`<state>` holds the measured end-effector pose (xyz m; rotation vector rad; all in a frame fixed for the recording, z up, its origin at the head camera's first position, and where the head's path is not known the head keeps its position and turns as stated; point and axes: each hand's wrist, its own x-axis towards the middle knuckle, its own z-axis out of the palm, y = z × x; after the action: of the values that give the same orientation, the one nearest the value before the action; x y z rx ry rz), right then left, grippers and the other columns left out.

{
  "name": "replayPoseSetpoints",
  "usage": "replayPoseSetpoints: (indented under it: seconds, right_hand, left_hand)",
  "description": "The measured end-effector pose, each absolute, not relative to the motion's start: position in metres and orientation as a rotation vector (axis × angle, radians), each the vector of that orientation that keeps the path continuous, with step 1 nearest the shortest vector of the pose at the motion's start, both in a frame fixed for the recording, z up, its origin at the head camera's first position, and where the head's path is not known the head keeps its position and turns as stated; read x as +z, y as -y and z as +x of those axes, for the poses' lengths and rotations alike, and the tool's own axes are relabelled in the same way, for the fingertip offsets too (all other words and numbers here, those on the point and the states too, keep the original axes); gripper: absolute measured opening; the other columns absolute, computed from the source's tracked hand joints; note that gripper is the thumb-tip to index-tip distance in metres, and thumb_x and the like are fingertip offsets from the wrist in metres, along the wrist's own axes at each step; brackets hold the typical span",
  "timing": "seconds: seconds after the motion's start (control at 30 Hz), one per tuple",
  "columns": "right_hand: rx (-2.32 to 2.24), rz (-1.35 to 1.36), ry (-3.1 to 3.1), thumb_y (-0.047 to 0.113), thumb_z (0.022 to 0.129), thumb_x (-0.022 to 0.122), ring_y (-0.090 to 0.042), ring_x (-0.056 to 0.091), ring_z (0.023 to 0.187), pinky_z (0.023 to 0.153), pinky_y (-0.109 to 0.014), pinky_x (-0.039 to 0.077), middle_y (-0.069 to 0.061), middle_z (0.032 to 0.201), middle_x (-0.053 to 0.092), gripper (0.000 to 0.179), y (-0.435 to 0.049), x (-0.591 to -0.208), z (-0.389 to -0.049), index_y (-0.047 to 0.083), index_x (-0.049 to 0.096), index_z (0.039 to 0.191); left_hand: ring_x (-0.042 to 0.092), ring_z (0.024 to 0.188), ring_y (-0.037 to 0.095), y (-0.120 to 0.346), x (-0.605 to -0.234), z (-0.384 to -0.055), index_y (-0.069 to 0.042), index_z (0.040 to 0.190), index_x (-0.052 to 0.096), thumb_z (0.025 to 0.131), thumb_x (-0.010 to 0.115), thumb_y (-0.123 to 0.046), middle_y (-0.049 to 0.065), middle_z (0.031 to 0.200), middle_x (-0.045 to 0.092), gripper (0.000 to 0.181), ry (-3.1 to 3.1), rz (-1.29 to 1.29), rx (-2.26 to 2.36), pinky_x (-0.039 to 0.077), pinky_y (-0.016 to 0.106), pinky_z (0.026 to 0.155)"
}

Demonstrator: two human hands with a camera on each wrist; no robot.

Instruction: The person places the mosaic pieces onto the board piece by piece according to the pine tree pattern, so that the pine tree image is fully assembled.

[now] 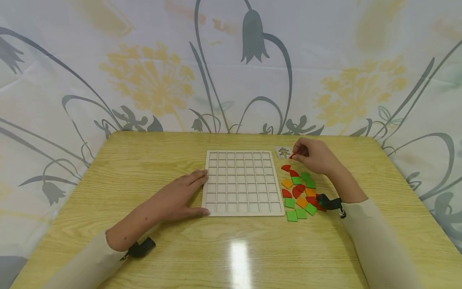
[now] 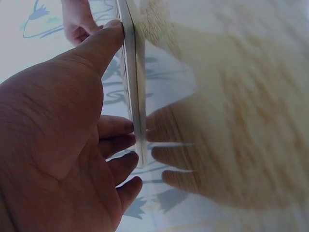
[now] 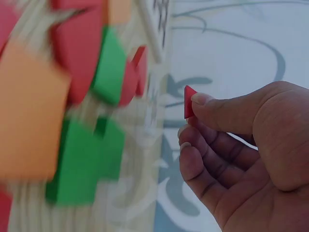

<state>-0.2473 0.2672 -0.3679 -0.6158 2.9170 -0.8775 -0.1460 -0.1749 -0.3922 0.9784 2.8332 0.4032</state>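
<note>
My left hand (image 1: 177, 198) rests at the left edge of a pale grid board (image 1: 240, 184), its thumb and fingertips touching the frame. In the left wrist view the fingers (image 2: 125, 166) are fairly straight along the board's edge (image 2: 133, 72). My right hand (image 1: 315, 155) pinches a small red piece (image 3: 189, 101) between thumb and fingers, raised over the table's far right part. Below it lies a loose pile of red quarter-round pieces (image 1: 286, 167), green squares (image 1: 292, 216) and orange squares (image 1: 287, 183), right of the board. Every visible cell of the board is bare.
A small printed pattern card (image 1: 283, 152) lies at the board's upper right corner, near my right hand. The wooden table (image 1: 151, 156) ends at a patterned cloth backdrop (image 1: 223, 80). Black wrist cameras (image 1: 142, 247) sit on both wrists.
</note>
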Motion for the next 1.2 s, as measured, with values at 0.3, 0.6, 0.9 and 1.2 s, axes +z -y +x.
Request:
replayPoseSetpoints:
  seconds: [0.3, 0.6, 0.9, 1.2]
  right_hand:
    - [-0.933, -0.607, -2.897, 0.006, 0.104, 0.067, -0.028, 0.066, 0.09, 0.083, -0.042, 0.053, -0.014, 0.099, 0.07, 0.005, -0.235, -0.364, -0.254, 0.001, 0.066, 0.107]
    - [-0.998, -0.662, -2.857, 0.005, 0.104, 0.066, -0.028, 0.066, 0.091, 0.085, -0.044, 0.054, -0.015, 0.101, 0.07, 0.006, -0.202, -0.359, -0.259, 0.0, 0.065, 0.107]
    - [-1.021, -0.692, -2.828, 0.005, 0.102, 0.069, -0.027, 0.064, 0.088, 0.082, -0.041, 0.053, -0.012, 0.098, 0.069, 0.005, -0.175, -0.362, -0.265, 0.002, 0.066, 0.105]
    - [-1.079, -0.688, -2.804, 0.004, 0.102, 0.068, -0.027, 0.062, 0.087, 0.08, -0.041, 0.052, -0.012, 0.098, 0.068, 0.005, -0.152, -0.367, -0.268, 0.001, 0.067, 0.106]
  left_hand:
    - [0.028, 0.159, 0.037, 0.176, -0.395, -0.147, -0.004, 0.167, 0.03, 0.095, 0.071, -0.065, 0.012, 0.175, 0.025, 0.103, -2.821, 0.965, 0.411, 0.032, 0.058, 0.125]
    - [0.032, 0.157, 0.037, 0.176, -0.396, -0.149, -0.004, 0.167, 0.03, 0.094, 0.072, -0.065, 0.013, 0.175, 0.025, 0.104, -2.827, 0.977, 0.411, 0.035, 0.056, 0.124]
    - [0.032, 0.158, 0.036, 0.176, -0.396, -0.15, -0.004, 0.167, 0.031, 0.094, 0.071, -0.066, 0.012, 0.175, 0.025, 0.104, -2.823, 0.988, 0.422, 0.035, 0.056, 0.124]
    - [0.03, 0.158, 0.036, 0.177, -0.397, -0.15, -0.004, 0.168, 0.028, 0.095, 0.07, -0.066, 0.012, 0.176, 0.022, 0.105, -2.803, 0.98, 0.428, 0.033, 0.055, 0.125]
